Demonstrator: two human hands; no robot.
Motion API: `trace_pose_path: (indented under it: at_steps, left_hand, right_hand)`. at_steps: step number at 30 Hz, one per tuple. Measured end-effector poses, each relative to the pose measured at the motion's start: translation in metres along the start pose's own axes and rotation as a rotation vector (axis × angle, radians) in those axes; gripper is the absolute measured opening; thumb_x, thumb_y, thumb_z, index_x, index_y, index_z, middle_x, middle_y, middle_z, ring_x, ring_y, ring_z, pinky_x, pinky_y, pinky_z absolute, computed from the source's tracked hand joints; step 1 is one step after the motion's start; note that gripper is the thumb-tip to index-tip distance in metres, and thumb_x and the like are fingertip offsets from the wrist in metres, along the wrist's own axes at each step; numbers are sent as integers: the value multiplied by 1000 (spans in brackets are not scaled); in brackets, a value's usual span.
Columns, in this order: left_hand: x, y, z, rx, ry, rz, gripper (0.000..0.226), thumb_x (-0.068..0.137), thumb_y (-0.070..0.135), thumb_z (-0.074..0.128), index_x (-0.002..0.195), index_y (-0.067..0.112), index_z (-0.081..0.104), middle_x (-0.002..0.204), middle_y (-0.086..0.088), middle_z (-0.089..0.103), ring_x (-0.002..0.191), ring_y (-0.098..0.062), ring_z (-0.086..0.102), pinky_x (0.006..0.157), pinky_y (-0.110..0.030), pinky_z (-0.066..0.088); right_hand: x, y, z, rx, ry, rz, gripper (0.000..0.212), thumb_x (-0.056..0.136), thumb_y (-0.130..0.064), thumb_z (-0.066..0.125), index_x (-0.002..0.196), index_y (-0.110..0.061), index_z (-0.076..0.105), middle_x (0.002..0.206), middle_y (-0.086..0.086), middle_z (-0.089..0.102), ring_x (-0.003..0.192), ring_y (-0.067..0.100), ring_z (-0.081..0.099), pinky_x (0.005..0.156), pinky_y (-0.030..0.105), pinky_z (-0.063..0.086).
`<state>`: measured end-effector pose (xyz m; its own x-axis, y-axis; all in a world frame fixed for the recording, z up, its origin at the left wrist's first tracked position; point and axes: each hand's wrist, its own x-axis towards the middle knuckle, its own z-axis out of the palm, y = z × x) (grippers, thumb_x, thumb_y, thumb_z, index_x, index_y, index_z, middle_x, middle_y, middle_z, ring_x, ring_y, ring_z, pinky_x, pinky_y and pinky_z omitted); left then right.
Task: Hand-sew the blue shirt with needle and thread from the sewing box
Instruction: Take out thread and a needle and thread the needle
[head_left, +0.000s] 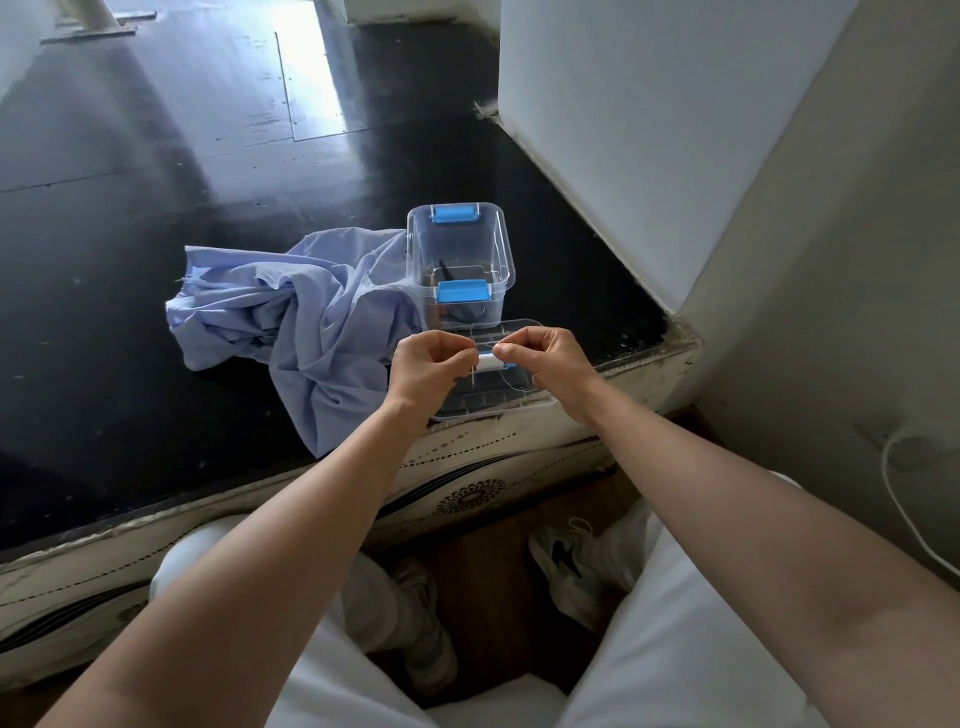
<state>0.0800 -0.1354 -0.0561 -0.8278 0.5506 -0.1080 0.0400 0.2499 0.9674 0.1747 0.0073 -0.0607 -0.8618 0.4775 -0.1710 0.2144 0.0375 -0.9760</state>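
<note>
The blue shirt (301, 327) lies crumpled on the black table, left of the clear sewing box (460, 260) with blue latches. The box's clear lid (488, 400) lies flat at the table's front edge. Above the lid, my left hand (428, 371) pinches a needle (472, 375) that points down. My right hand (545, 364) pinches a white thread spool (489, 362) held between both hands. A thin thread loops down under my right hand.
A white wall block (649, 130) rises at the right of the black table (156, 208). The table's worn front edge (311, 493) runs across below my hands. My legs and white shoes are beneath. A white cable (904, 509) hangs at far right.
</note>
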Motion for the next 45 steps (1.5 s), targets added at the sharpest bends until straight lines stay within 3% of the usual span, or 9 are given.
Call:
trace_pose_path:
  at_steps: [3, 5, 12, 18, 25, 29, 34, 38, 45]
  left_hand:
    - [0, 1, -1, 34, -10, 74, 15, 86, 10, 72, 101, 9, 72, 89, -5, 72, 75, -10, 67, 68, -16, 54]
    - [2, 0, 0, 107, -18, 120, 20, 85, 11, 73, 104, 8, 73, 94, -7, 73, 81, -15, 70, 76, -25, 58]
    - [4, -3, 4, 282, -17, 159, 9, 86, 20, 72, 94, 16, 75, 83, -2, 73, 79, -23, 69, 81, -45, 58]
    - [1, -3, 1, 298, -39, 138, 12, 89, 22, 70, 96, 14, 74, 83, -5, 72, 81, -27, 67, 81, -42, 58]
    - [-5, -1, 1, 149, -82, 95, 13, 84, 19, 74, 95, 12, 76, 79, -3, 72, 70, -10, 63, 73, -31, 56]
    - [-8, -1, 3, 114, -120, 133, 9, 83, 20, 75, 92, 23, 75, 76, 1, 73, 67, -4, 62, 70, -24, 54]
    - [-9, 2, 3, 92, -150, 148, 14, 85, 12, 72, 98, 18, 74, 79, 7, 72, 66, 4, 63, 66, -12, 49]
    - [-7, -3, 3, 103, -115, 114, 8, 83, 18, 76, 91, 18, 75, 75, -2, 72, 63, -4, 62, 62, -18, 50]
    - [-5, -5, 1, 111, -61, 90, 10, 79, 12, 79, 82, 21, 75, 79, -4, 75, 68, -15, 69, 74, -35, 60]
  right_hand:
    - [0, 0, -1, -27, -31, -17, 5, 89, -16, 68, 85, -12, 68, 82, -1, 66, 73, 1, 61, 69, 15, 47]
    - [0, 0, -1, -35, -57, -24, 5, 89, -15, 69, 85, -12, 68, 81, 0, 66, 73, 2, 62, 70, 15, 49]
    - [0, -2, -2, -54, -84, -49, 4, 88, -14, 69, 86, -11, 69, 80, 0, 67, 72, 1, 62, 68, 14, 50]
    - [-1, 3, -5, -46, -49, -82, 4, 84, -17, 74, 84, -13, 72, 81, 0, 70, 76, 4, 66, 71, 16, 52]
    - [2, 5, -5, 123, 70, -108, 15, 85, -17, 73, 92, -4, 72, 85, 6, 70, 83, 12, 66, 75, 19, 54]
    - [5, 6, -3, 107, 40, -118, 21, 85, -18, 73, 95, 1, 72, 92, 14, 71, 89, 18, 67, 78, 21, 55]
    - [7, 9, -1, 60, -4, -110, 21, 87, -21, 72, 96, -2, 73, 94, 11, 71, 91, 17, 67, 80, 24, 54]
    - [5, 7, -1, 63, -16, -107, 14, 88, -20, 70, 93, -7, 72, 89, 3, 71, 88, 12, 67, 80, 23, 53]
    - [3, 9, 0, 80, 5, -117, 14, 87, -20, 71, 90, -6, 72, 81, 0, 70, 79, 7, 66, 75, 18, 52]
